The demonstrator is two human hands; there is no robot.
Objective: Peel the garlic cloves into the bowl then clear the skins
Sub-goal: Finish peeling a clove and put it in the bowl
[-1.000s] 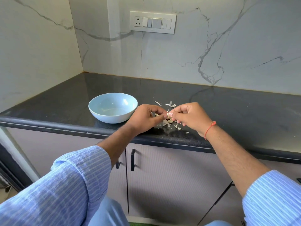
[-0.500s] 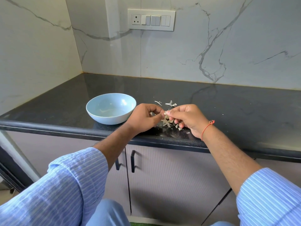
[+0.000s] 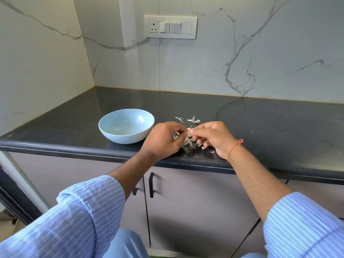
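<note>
A light blue bowl (image 3: pixel 126 125) stands on the black countertop (image 3: pixel 260 123), left of my hands. My left hand (image 3: pixel 163 140) and my right hand (image 3: pixel 214 136) meet fingertip to fingertip just above the counter's front edge, both pinching a small garlic clove (image 3: pixel 189 130) between them. Most of the clove is hidden by my fingers. Loose papery garlic skins (image 3: pixel 188 141) lie on the counter under and between my hands. A few more skin scraps (image 3: pixel 193 120) lie just beyond my fingers.
A marble wall with a switch panel (image 3: pixel 170 27) rises behind the counter. Cabinet doors with black handles (image 3: pixel 151 185) sit below the counter's front edge. Bare countertop stretches to the right and back.
My hands stay together at the clove with small finger movements. The camera view has shifted slightly; the bowl and skins have not moved.
</note>
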